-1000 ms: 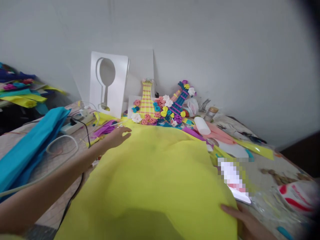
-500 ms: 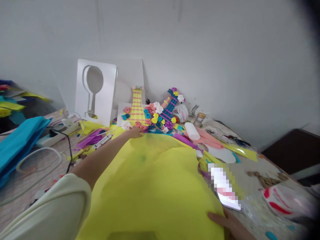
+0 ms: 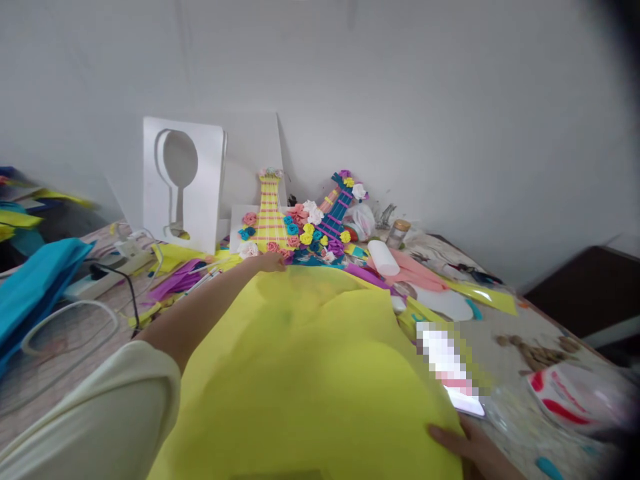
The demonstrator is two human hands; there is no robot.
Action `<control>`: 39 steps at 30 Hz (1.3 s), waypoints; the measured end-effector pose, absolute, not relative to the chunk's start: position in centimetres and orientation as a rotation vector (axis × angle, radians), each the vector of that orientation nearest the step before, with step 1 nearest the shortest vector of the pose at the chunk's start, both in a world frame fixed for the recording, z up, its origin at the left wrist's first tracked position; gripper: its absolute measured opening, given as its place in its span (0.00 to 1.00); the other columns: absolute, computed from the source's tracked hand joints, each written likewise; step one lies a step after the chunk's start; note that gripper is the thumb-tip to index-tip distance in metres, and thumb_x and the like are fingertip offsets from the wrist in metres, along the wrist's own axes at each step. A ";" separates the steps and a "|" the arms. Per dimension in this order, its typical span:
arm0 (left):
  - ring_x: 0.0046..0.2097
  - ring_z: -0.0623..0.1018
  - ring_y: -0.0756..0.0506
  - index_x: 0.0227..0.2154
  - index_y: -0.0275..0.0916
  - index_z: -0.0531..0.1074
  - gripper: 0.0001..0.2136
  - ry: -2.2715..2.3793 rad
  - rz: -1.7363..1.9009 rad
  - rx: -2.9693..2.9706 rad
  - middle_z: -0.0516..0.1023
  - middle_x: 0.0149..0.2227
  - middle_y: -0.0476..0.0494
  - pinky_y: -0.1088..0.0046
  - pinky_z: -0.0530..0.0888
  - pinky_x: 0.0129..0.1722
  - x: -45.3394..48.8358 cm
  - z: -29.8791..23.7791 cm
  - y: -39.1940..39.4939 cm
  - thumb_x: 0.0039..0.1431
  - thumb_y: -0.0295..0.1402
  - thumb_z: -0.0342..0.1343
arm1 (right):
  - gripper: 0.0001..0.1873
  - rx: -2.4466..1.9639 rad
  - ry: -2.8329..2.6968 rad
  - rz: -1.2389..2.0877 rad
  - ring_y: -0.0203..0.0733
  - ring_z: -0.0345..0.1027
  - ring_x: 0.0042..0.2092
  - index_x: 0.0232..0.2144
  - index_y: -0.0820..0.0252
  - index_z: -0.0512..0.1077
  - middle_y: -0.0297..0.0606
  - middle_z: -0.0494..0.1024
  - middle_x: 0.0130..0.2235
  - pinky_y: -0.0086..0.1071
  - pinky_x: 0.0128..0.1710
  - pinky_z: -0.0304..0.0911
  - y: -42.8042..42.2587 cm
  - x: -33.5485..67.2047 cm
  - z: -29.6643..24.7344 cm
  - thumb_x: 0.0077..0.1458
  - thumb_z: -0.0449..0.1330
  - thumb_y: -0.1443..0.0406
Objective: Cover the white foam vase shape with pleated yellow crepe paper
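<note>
Two bare hands on one large yellow sheet point(image 3: 310, 373), with craft stock around them.

1. Teal foam roll point(image 3: 35, 280): far to the left of the left hand, lying flat.
2. White cable loop point(image 3: 65, 320) and power strip point(image 3: 100, 277): left of the left forearm, between it and the teal foam roll.
3. Cream sleeve point(image 3: 100, 413): covers the left upper arm, which runs along the sheet's left edge.
4. White board with a cut-out point(image 3: 183, 183): beyond and left of the left hand, leaning on the wall.
5. Purple strips point(image 3: 175, 280): just left of the left forearm.
6. Left hand point(image 3: 270, 262): stretched out to the sheet's far edge, back uppermost. The fingertips are hidden, so whether they pinch the edge cannot be told.
7. Yellow guitar-shaped craft point(image 3: 270, 217) trimmed with paper roses: just beyond the left hand, propped upright. I cannot tell whether they touch.
8. Blue guitar-shaped craft point(image 3: 340, 207): right of the left hand, tilted.
9. White cylinder point(image 3: 384, 258), cork-lidded jar point(image 3: 399, 233) and pink sheet point(image 3: 420, 273): further right, well beyond the right hand.
10. Phone point(image 3: 465, 403), screen lit: just beyond the right hand, beside the sheet's right edge.
11. Right hand point(image 3: 470, 450): on the sheet's near right corner, with its visible fingers laid out flat on top. The rest is cut off, so any grip cannot be told.
12. Red-and-white plastic bag point(image 3: 565, 400): right of the right hand.
</note>
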State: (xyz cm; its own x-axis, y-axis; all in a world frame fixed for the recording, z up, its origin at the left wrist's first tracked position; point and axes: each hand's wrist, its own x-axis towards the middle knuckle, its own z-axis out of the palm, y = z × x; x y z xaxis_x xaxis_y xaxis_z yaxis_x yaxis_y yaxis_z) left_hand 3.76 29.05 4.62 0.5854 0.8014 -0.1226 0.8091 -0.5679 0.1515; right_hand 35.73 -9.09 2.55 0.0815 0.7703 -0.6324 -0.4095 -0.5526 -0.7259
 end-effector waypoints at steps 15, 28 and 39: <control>0.35 0.72 0.49 0.36 0.34 0.69 0.14 1.173 0.328 2.674 0.73 0.34 0.46 0.72 0.67 0.35 4.8 7.4 28.0 0.58 0.41 0.46 | 0.38 -1.428 -0.400 1.616 0.57 0.70 0.43 0.50 0.67 0.64 0.53 0.76 0.40 0.44 0.43 0.66 -9.1 36.3 2.4 0.34 0.66 0.61; 0.42 0.70 0.44 0.42 0.36 0.69 0.19 1.450 0.815 2.708 0.73 0.43 0.40 0.71 0.64 0.41 2.1 13.3 31.4 0.56 0.45 0.45 | 0.33 -1.403 -0.505 1.572 0.55 0.71 0.41 0.48 0.60 0.65 0.47 0.76 0.43 0.45 0.42 0.67 -4.2 36.7 3.2 0.37 0.67 0.64; 0.50 0.66 0.39 0.47 0.36 0.65 0.16 1.574 0.664 2.769 0.69 0.48 0.36 0.59 0.57 0.50 4.2 10.7 31.8 0.59 0.35 0.43 | 0.24 -1.406 -0.563 1.528 0.52 0.73 0.39 0.42 0.59 0.67 0.41 0.78 0.38 0.43 0.40 0.68 -2.0 36.5 2.1 0.39 0.66 0.67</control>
State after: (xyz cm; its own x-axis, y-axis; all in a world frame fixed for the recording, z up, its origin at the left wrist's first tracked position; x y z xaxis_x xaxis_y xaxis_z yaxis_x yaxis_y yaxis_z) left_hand 4.21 31.84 10.70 0.4506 0.7979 0.4005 0.8436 -0.5273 0.1015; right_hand 36.51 -1.99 2.06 0.1128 0.8587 -0.5000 -0.3295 -0.4424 -0.8341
